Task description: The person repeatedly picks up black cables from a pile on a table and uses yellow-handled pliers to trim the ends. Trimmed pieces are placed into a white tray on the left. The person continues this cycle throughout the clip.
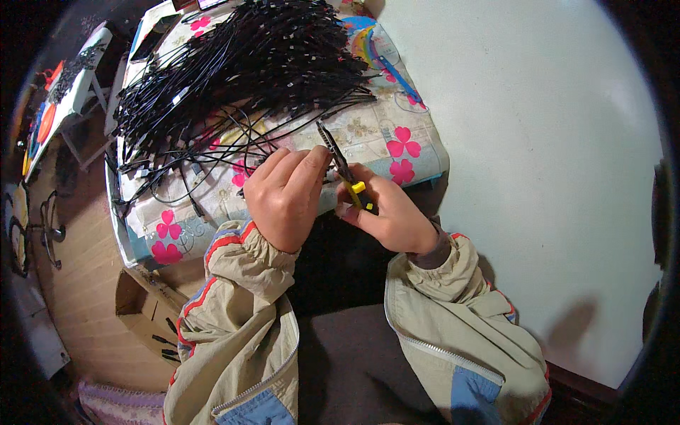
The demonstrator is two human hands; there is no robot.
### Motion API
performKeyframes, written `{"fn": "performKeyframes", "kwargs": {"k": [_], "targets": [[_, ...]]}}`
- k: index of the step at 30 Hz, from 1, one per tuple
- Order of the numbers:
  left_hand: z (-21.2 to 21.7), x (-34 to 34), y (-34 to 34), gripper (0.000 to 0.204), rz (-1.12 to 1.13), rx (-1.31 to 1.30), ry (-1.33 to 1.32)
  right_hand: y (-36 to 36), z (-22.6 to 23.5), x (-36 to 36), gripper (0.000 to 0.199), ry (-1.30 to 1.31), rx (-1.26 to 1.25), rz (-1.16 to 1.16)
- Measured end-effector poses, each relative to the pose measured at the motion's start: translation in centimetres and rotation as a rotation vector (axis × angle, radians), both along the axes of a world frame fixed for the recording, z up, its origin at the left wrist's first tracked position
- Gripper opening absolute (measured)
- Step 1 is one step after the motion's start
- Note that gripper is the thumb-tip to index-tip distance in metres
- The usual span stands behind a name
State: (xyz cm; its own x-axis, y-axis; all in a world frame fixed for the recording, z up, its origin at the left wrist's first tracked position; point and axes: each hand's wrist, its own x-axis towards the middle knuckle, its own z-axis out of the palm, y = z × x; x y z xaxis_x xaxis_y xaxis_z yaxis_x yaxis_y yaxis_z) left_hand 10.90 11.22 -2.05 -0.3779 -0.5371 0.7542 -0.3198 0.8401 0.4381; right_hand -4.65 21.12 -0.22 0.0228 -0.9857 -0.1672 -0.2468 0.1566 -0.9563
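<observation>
far left: one side table (99, 53) with dark stuff on top, too dim to count. next, one cardboard box (151, 327) on the floor side, at least three black cable ends (168, 341) showing at it, maybe more. then one work table under a flower-print tablecloth (205, 225). on it, one big heap of black cables (258, 60), far too many to count, plus several looser strands (185, 185) fanned below the heap at its left.

left hand (283, 200), one: fingers curled just beside the tool's nose, fingertips hidden, cannot tell if it pinches a cable. right hand (392, 212), one: closed round the grips of yellow-and-black pliers (341, 161), one pair, held over the table's near edge, nose tilted up and left toward the heap. can't tell if the jaws have anything between them.

far right of the tablecloth: one slim blue tool (400, 81), lying apart from both hands.

step, my guess: working a cable end with the pliers. next move likely calls for a steady left-hand hold and a careful squeeze clear of the fingertips.
</observation>
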Motion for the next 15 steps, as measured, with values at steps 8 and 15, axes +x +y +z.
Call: {"fn": "performKeyframes", "kwargs": {"k": [8, 15], "targets": [[-0.08, -0.03, 0.23, 0.015, 0.000, 0.113, -0.017, -0.16, -0.47, -0.39, 0.038, 0.134, -0.045, 0.003], [-0.64, 0.25, -0.21, 0.012, -0.109, 0.414, 0.094, -0.29, -0.73, -0.84, 0.036, -0.060, 0.054, 0.029]]}}
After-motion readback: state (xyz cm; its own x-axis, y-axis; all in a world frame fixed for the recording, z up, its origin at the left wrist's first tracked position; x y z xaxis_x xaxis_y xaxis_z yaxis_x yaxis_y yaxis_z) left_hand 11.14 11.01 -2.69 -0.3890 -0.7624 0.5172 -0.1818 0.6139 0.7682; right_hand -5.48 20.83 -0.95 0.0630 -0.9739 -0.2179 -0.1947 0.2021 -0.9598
